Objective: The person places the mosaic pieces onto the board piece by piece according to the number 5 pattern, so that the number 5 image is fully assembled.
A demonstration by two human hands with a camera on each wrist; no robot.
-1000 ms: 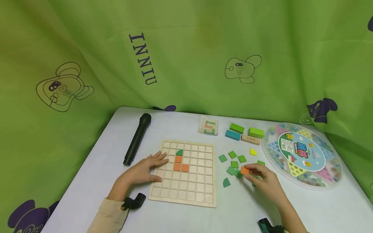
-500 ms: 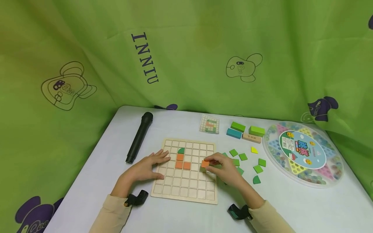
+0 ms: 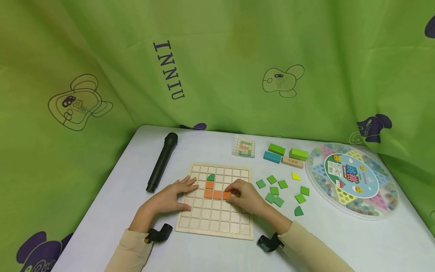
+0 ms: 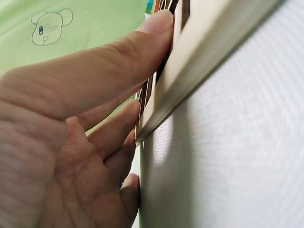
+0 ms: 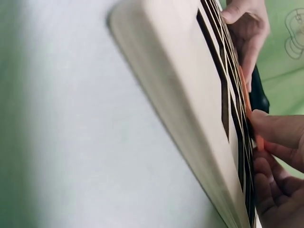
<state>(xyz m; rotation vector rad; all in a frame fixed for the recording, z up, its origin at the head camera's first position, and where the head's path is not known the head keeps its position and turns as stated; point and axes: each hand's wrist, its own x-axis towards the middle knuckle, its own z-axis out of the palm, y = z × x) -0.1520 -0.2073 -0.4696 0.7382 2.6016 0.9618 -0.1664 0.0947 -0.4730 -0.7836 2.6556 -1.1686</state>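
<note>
A wooden grid board (image 3: 217, 223) lies on the pale table in the head view. Three orange tiles and a dark green quarter-round tile (image 3: 211, 176) sit in its cells. My right hand (image 3: 242, 194) pinches a fourth orange tile (image 3: 226, 195) at a cell just right of the orange pair (image 3: 213, 194). My left hand (image 3: 170, 196) rests flat on the board's left edge with straight fingers. The left wrist view shows the thumb (image 4: 118, 61) on the board's rim (image 4: 190, 66). In the right wrist view, fingertips (image 5: 280, 137) pinch the orange tile (image 5: 260, 142) on the board (image 5: 190, 104).
Loose green tiles (image 3: 275, 190) and a yellow one (image 3: 296, 176) lie right of the board. Behind them are coloured blocks (image 3: 285, 155), a pattern card (image 3: 243, 146) and a round marble game case (image 3: 351, 179). A black microphone (image 3: 162, 161) lies to the left. Green cloth hangs behind.
My right hand carried an orange tile from the loose pile leftward over the board and down to the cell beside the orange pair. The left hand stayed on the board's edge.
</note>
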